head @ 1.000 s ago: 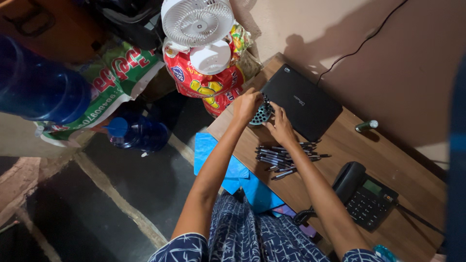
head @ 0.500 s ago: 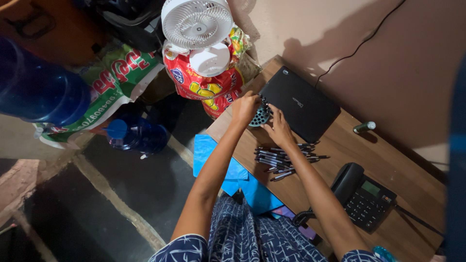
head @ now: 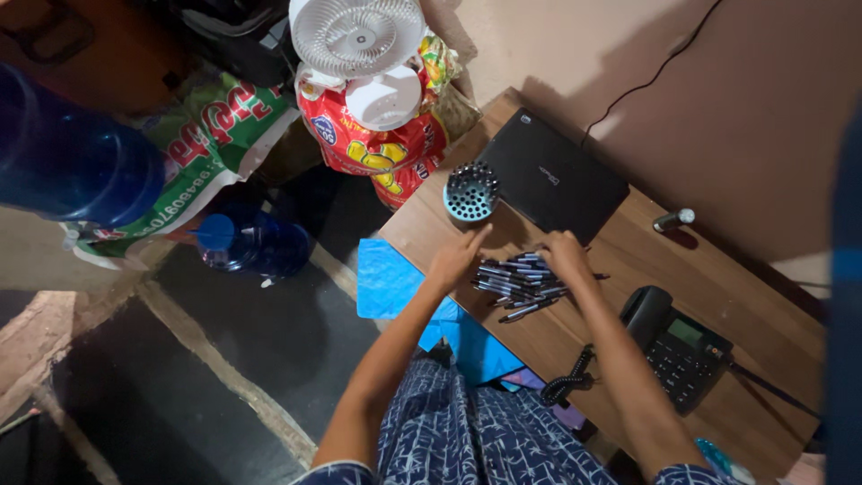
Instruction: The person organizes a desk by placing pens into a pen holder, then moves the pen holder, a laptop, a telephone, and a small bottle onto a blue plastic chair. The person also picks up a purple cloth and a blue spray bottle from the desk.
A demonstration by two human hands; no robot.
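A teal round pen holder (head: 471,193) with a perforated top stands near the corner of the wooden desk (head: 718,296). It stands alone, with no hand on it. A pile of several dark pens (head: 516,280) lies on the desk in front of it. My left hand (head: 456,256) rests at the left edge of the pile, fingers apart and pointing toward the holder. My right hand (head: 566,256) lies on the right side of the pile, fingers curled over the pens. Whether it grips any pen is unclear.
A closed black laptop (head: 561,184) lies behind the holder. A black desk phone (head: 678,346) sits to the right. A white fan (head: 359,49) stands on printed sacks (head: 377,148). Blue water bottles (head: 251,242) and a blue plastic sheet (head: 395,283) are on the floor.
Both hands were up at the pen holder, around it. They have let go of it and come down to the pile of pens.
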